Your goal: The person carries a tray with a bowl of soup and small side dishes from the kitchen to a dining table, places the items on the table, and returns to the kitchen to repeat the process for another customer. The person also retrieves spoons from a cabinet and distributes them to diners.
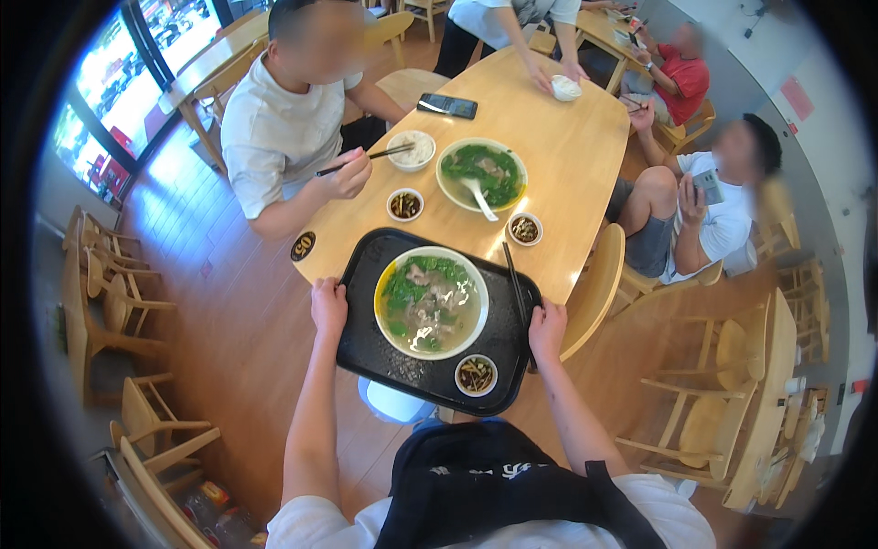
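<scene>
Both my hands hold a black serving tray at the near end of a wooden table. My left hand grips its left edge, and my right hand has the right edge. A large white bowl of soup with greens and sliced meat stands on the tray. In the tray's near right part sits a small dish of dark sauce. Black chopsticks lie along the right side, their lower ends close to my right hand.
On the wooden table are another soup bowl with a spoon, a rice bowl, two sauce dishes and a phone. A seated person eats at left. Another person's hands hold a white bowl. A chair stands right.
</scene>
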The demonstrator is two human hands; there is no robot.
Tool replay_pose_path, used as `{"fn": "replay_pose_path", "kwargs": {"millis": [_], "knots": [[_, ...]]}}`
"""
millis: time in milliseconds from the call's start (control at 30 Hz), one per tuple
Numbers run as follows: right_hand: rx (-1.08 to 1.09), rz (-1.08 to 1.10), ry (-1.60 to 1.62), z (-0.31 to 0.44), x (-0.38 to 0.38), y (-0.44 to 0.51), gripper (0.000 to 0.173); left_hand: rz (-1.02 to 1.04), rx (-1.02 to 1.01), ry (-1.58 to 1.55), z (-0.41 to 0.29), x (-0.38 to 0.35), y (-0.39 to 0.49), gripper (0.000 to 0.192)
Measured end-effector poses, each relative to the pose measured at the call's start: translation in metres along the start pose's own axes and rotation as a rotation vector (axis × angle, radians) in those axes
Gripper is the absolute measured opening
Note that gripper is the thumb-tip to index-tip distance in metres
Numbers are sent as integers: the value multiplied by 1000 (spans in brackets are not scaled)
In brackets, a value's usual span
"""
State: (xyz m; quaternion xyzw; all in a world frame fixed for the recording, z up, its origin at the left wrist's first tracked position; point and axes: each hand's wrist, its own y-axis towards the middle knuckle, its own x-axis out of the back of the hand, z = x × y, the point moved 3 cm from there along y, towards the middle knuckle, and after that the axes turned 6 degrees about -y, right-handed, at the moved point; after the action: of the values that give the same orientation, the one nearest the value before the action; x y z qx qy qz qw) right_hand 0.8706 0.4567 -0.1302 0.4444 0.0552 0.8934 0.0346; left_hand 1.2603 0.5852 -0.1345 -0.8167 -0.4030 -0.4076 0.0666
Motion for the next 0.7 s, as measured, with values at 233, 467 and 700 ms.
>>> {"fn": "replay_pose_path", "kwargs": {"millis": [233, 467, 700], "knots": [[-231, 529, 764, 68, -17, -3, 39, 52, 516, -818, -38, 5, -56, 42], [-441, 923, 1075, 92, -45, 3, 52, 278, 734, -1296, -80, -28, -94, 54], [-447, 992, 1026, 87, -44, 8, 46, 135, 730, -1279, -83, -30, -99, 45]]}}
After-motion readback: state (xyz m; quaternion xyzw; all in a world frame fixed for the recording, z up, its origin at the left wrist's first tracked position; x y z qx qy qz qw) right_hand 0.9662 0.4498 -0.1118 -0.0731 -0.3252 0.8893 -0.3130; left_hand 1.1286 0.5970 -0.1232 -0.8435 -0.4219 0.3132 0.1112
